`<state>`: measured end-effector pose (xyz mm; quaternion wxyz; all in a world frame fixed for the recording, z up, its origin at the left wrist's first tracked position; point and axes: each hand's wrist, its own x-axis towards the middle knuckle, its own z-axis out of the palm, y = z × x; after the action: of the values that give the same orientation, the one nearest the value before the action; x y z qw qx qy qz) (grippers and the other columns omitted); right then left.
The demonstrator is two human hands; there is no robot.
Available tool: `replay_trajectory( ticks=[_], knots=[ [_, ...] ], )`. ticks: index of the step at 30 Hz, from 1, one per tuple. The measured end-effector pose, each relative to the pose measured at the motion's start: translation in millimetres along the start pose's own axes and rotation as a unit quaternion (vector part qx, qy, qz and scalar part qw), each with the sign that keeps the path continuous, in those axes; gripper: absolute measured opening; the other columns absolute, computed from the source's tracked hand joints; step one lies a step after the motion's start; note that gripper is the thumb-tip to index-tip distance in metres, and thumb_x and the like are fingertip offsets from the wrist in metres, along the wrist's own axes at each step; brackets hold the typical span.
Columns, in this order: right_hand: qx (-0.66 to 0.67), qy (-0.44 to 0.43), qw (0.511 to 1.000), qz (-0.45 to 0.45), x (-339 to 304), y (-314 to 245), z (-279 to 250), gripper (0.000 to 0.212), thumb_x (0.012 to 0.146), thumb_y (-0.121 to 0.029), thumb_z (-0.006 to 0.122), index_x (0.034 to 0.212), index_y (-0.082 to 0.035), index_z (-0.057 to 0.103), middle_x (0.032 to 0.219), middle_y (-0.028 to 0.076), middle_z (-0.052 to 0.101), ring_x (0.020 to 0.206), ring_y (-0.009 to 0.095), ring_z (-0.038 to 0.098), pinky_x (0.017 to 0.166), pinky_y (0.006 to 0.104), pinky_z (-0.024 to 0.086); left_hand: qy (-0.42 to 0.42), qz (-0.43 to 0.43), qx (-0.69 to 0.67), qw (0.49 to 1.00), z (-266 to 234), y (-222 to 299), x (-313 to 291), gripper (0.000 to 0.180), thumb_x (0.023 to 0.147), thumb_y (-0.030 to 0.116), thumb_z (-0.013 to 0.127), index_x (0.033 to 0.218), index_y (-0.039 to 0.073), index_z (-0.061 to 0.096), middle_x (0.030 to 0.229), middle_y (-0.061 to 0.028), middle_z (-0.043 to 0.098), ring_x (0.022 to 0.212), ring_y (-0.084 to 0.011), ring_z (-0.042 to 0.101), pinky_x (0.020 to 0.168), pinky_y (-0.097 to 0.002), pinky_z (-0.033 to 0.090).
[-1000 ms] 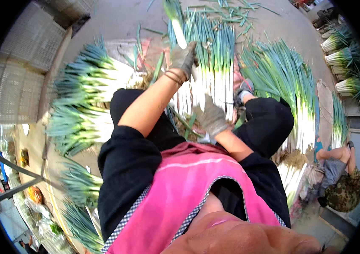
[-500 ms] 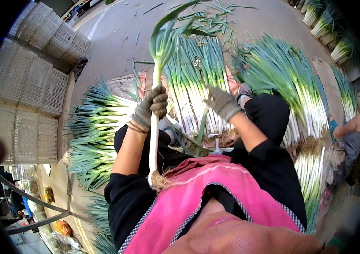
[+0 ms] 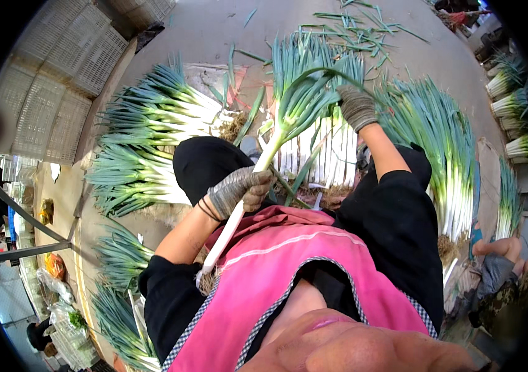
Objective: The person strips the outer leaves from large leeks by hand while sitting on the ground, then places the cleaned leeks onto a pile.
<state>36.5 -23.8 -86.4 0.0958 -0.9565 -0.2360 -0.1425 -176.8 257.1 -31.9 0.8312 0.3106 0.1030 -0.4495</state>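
Note:
A long green onion (image 3: 274,144), thick as a leek, slants across my lap. Its rooted end rests near the apron at lower left; its leaves fan out up and right. My left hand (image 3: 241,191), in a grey glove, is wrapped round the white stalk. At the leafy top, my gloved right hand (image 3: 357,106) has its fingers curled at a long leaf (image 3: 337,69) that bends over to the right. Behind this onion lies a row of green onions (image 3: 323,152), roots toward me. A pink apron (image 3: 313,248) covers my front.
Green onions are heaped at left (image 3: 146,136) and right (image 3: 440,155). Stacked white crates (image 3: 59,80) stand at far left beside a metal rail (image 3: 25,255). Cut leaves (image 3: 363,31) litter the floor ahead. Bundles (image 3: 515,105) line the far right; another person's leg (image 3: 502,248) shows below them.
The onion has tipped from upright toward the right, and my left hand has come lower. My right hand has moved up and right to the leaves. The view has also shifted.

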Motion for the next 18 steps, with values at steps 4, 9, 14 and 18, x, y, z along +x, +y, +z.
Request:
replay_trajectory(
  ticks=[4,9,14,18],
  knots=[
    [-0.095,-0.055,0.994,-0.02,-5.0,-5.2,3.3,0.024,0.076,-0.011,0.044,0.097,-0.009,0.055,0.1,0.013,0.056,0.091,0.029,0.055,0.076,0.0393,0.043,0.047,0.01,-0.003,0.999,-6.5,-8.2,-14.4,0.016,0.082,0.022,0.055,0.089,0.011,0.046,0.056,0.0045,0.041,0.041,-0.0045,0.036,0.037,-0.0183,0.032],
    [-0.139,-0.213,0.965,0.067,0.9,-2.9,-6.9,0.022,0.076,-0.01,0.045,0.095,-0.009,0.056,0.093,0.015,0.059,0.084,0.031,0.057,0.068,0.0407,0.046,0.048,-0.03,0.021,0.998,-9.8,-21.2,-21.7,0.017,0.083,0.023,0.054,0.089,0.009,0.046,0.055,0.0033,0.042,0.041,-0.006,0.038,0.034,-0.0195,0.031],
    [-0.133,-0.216,0.952,0.168,5.3,16.0,10.7,0.026,0.079,-0.024,0.045,0.088,-0.004,0.059,0.092,0.019,0.058,0.088,0.033,0.056,0.07,0.0424,0.045,0.069,0.02,0.037,0.997,5.6,-15.7,-15.0,0.013,0.085,0.021,0.051,0.085,0.009,0.045,0.052,0.0028,0.041,0.037,-0.0059,0.036,0.032,-0.0195,0.029],
    [-0.183,-0.26,0.922,0.221,-15.5,97.4,34.8,0.035,0.08,-0.032,0.042,0.09,-0.004,0.06,0.095,0.02,0.057,0.091,0.034,0.055,0.073,0.0429,0.044,0.128,0.101,0.026,0.986,-9.6,-14.9,-72.3,0.014,0.083,0.022,0.054,0.083,0.01,0.047,0.049,0.0028,0.038,0.033,-0.0051,0.032,0.029,-0.0195,0.027]
  ],
)
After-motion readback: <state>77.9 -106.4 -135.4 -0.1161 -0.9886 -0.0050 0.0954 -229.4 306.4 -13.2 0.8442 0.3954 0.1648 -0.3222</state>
